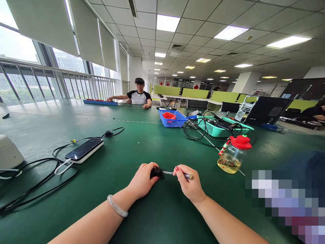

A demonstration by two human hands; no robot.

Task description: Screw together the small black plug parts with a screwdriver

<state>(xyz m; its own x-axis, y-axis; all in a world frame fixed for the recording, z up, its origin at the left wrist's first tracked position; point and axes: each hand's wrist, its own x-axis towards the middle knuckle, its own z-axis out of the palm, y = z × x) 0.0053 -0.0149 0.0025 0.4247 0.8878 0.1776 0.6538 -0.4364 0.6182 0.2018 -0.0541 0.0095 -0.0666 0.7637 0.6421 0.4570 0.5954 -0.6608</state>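
Between the thumb and fingers of my left hand [143, 179] is a small black part [157, 173], held low over the green table. Its kind is too small to make out. My right hand [189, 183] grips a screwdriver [188, 176] by its handle, fingers closed around it. The metal shaft points left, and its tip meets or nearly meets the black part; exact contact cannot be seen. A pale bangle [117, 206] circles my left wrist.
A jar with a red lid [235, 154] stands right of my right hand. Farther back are a blue basket [175, 122] and a teal basket [215, 130] with cables. A white-edged phone-like device [85, 149] and black cables lie left. A person [139, 96] sits across the table.
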